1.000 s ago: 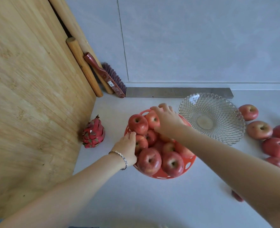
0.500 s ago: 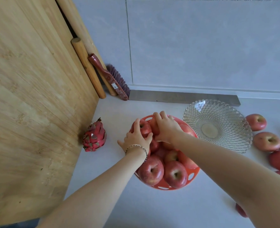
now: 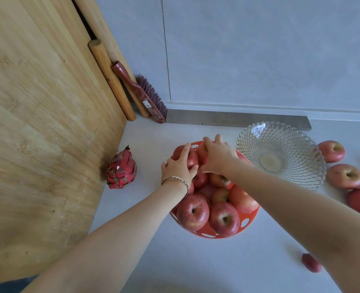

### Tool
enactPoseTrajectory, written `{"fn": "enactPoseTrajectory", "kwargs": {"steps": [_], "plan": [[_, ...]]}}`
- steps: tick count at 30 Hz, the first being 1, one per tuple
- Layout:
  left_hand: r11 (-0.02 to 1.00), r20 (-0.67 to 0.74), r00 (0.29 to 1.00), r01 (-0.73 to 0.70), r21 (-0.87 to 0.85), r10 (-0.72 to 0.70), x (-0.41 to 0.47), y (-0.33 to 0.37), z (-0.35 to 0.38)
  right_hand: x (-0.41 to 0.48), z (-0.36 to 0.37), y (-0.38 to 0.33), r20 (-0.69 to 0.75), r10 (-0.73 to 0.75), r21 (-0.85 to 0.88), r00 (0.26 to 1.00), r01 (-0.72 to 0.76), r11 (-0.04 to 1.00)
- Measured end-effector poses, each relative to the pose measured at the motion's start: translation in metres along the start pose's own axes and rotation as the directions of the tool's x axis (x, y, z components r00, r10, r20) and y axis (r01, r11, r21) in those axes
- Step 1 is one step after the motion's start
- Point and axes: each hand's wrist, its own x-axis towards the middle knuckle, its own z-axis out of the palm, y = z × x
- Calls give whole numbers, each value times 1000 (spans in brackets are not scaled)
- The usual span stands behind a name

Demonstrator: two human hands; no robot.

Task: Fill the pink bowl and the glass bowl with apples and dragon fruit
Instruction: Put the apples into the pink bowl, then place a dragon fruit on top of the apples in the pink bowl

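The pink bowl stands in the middle of the counter, heaped with several red apples. My left hand lies over an apple at the pile's far left, fingers curled on it. My right hand covers a neighbouring apple at the far rim. The glass bowl sits empty just right of the pink one. A dragon fruit rests to the left against the wooden board. Several loose apples lie right of the glass bowl.
A large wooden board leans along the left. Two rolling pins and a red brush stand in the back corner. A grey bar runs along the wall. Another red fruit peeks from under my right forearm.
My left hand moved from the bowl's near left rim up onto the far-left apple. My right hand stayed on the apple at the far rim.
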Motion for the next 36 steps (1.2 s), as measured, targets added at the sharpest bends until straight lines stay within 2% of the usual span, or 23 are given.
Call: {"fn": "enactPoseTrajectory", "kwargs": {"steps": [3, 5, 7, 9, 11, 13, 15, 17, 24, 28, 32, 36], "plan": [[995, 31, 1000, -8, 103, 5, 3, 0, -2, -5, -8, 3, 11, 10, 59, 1000, -11, 998], [997, 74, 997, -27, 78, 21, 3, -2, -7, -16, -15, -1, -29, 23, 79, 999, -20, 997], [994, 99, 991, -93, 64, 87, 2, -11, -15, -37, -22, -7, -97, 9, 196, 995, 11, 981], [979, 44, 983, -184, 92, 180, -5, -23, -23, -68, -23, -14, -114, -88, 326, 989, 121, 938], [965, -5, 968, -248, 89, 249, -13, -35, -28, -99, -19, -24, -39, -228, 364, 973, 226, 904], [951, 89, 957, -287, 114, 278, -20, -44, -29, -119, -6, -33, 84, -285, 309, 955, 247, 919], [922, 236, 926, -340, 186, 294, -22, -48, -29, -124, 10, -38, 163, -254, 227, 953, 215, 950], [888, 306, 897, -396, 235, 319, -20, -49, -29, -124, 20, -39, 181, -197, 196, 964, 161, 967], [769, 242, 856, -517, 376, 458, -8, -56, -16, -126, 18, -51, 162, -129, 144, 978, 106, 984], [703, 273, 824, -566, 431, 497, -4, -56, -17, -125, 15, -61, 212, -66, 114, 975, 42, 993], [708, 289, 819, -574, 411, 496, -8, -54, -23, -121, 13, -61, 254, -38, 68, 967, 21, 997], [744, 309, 834, -549, 380, 458, -8, -50, -21, -117, 11, -57, 266, -27, 132, 963, -9, 991]]}}
